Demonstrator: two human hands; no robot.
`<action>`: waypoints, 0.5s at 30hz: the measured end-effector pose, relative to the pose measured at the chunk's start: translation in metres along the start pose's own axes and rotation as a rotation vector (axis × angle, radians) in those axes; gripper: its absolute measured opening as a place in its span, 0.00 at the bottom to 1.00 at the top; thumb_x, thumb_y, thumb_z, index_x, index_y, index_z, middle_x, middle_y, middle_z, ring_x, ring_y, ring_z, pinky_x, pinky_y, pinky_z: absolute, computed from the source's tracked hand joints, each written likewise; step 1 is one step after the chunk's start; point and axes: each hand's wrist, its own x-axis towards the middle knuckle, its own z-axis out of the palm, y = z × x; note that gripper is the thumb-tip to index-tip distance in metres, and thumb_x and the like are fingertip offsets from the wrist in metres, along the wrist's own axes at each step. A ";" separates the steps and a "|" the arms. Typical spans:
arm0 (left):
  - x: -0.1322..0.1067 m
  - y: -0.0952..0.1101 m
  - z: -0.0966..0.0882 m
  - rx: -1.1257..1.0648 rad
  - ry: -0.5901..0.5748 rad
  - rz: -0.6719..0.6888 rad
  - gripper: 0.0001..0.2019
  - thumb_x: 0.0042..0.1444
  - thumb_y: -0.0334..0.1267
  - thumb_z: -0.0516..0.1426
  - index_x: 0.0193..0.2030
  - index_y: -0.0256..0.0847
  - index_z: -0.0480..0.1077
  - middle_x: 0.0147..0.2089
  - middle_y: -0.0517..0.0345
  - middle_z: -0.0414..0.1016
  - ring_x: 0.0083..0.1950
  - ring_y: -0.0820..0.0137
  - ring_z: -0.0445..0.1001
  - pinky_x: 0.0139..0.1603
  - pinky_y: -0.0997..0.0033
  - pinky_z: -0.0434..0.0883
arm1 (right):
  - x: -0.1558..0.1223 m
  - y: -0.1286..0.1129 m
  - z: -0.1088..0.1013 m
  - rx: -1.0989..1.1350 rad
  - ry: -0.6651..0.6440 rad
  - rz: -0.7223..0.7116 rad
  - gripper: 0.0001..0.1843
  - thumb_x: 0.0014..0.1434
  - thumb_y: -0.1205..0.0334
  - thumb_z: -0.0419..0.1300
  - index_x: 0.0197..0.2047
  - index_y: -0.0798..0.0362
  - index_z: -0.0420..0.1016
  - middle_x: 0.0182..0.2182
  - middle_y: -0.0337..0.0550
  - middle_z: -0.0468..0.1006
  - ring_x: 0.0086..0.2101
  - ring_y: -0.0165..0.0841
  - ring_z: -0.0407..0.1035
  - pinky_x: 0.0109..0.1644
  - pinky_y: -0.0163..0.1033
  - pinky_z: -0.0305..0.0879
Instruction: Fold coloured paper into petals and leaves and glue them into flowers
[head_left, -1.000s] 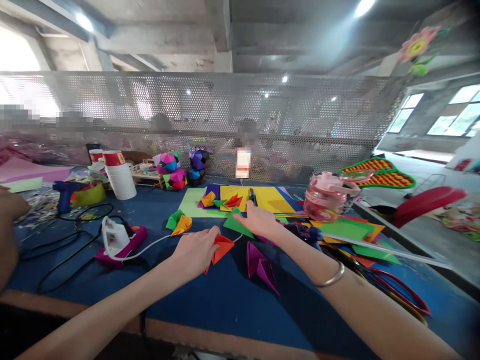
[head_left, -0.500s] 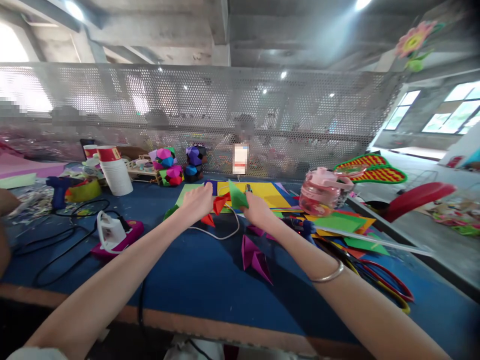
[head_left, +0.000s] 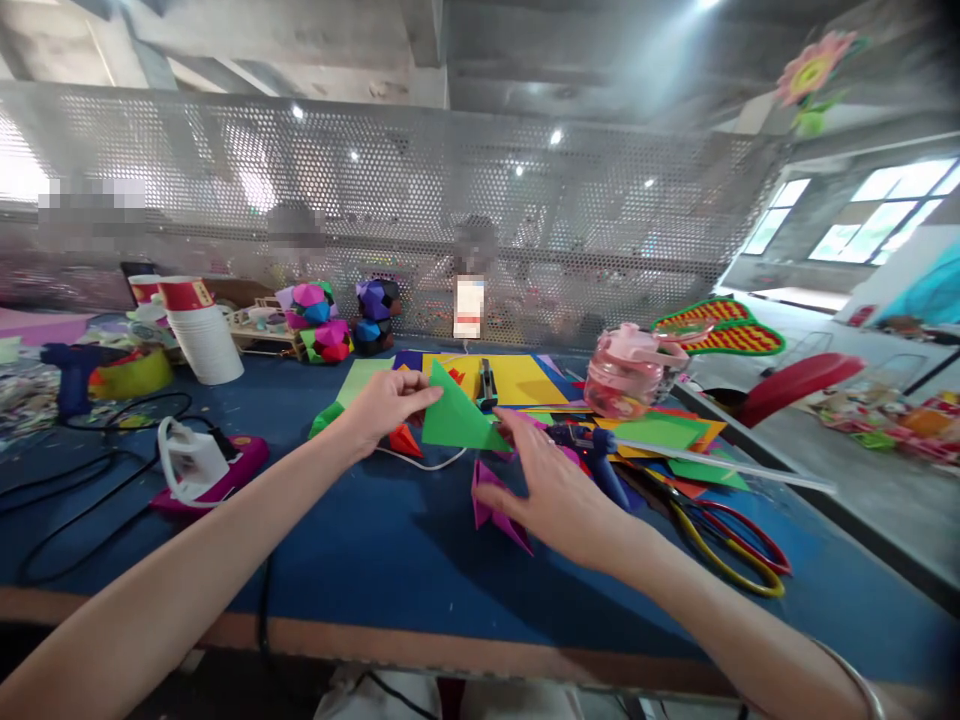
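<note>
My left hand (head_left: 390, 408) is closed, pinching the upper left edge of a green folded paper triangle (head_left: 456, 418) between thumb and fingers. At the paper's right corner is my right hand (head_left: 551, 485), its thumb and fingers spread apart; whether a fingertip touches the paper I cannot tell. Below that hand lies a purple folded paper piece (head_left: 484, 505), partly covered by the thumb. Behind the green triangle, an orange-red folded piece (head_left: 406, 441) rests on the blue table (head_left: 360, 580). A stapler (head_left: 487, 382) sits on yellow paper (head_left: 529, 378).
To the right are a blue glue gun (head_left: 600, 452), scissors (head_left: 739, 550), coloured sheets (head_left: 667, 432) and a pink jug (head_left: 630, 372). At left stand a power strip (head_left: 247, 462), paper cups (head_left: 204, 340) and folded-paper balls (head_left: 319, 320). A perforated screen (head_left: 600, 220) closes the back.
The green paper has passed from my right hand to my left and is turned broad side toward me. My right hand has opened and come nearer, over the purple piece.
</note>
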 end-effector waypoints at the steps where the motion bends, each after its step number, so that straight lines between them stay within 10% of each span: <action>1: -0.003 0.001 -0.002 -0.042 0.024 -0.020 0.18 0.44 0.49 0.67 0.31 0.34 0.73 0.27 0.58 0.74 0.26 0.74 0.71 0.30 0.74 0.69 | -0.006 0.002 0.004 -0.061 -0.040 -0.004 0.45 0.57 0.42 0.60 0.68 0.55 0.48 0.64 0.60 0.59 0.63 0.51 0.55 0.62 0.58 0.57; 9: -0.019 0.000 -0.005 -0.186 0.085 -0.090 0.16 0.44 0.46 0.67 0.32 0.35 0.74 0.28 0.59 0.76 0.27 0.75 0.71 0.29 0.77 0.69 | -0.010 0.005 0.042 -0.207 -0.073 -0.058 0.31 0.62 0.54 0.57 0.64 0.56 0.56 0.56 0.56 0.69 0.56 0.47 0.64 0.59 0.57 0.62; 15: -0.019 -0.002 -0.014 -0.282 0.134 -0.037 0.14 0.47 0.45 0.66 0.32 0.36 0.74 0.30 0.60 0.76 0.30 0.74 0.73 0.32 0.76 0.70 | 0.018 0.002 0.033 -0.321 -0.008 -0.171 0.30 0.59 0.60 0.58 0.62 0.58 0.58 0.53 0.56 0.69 0.53 0.47 0.64 0.57 0.55 0.63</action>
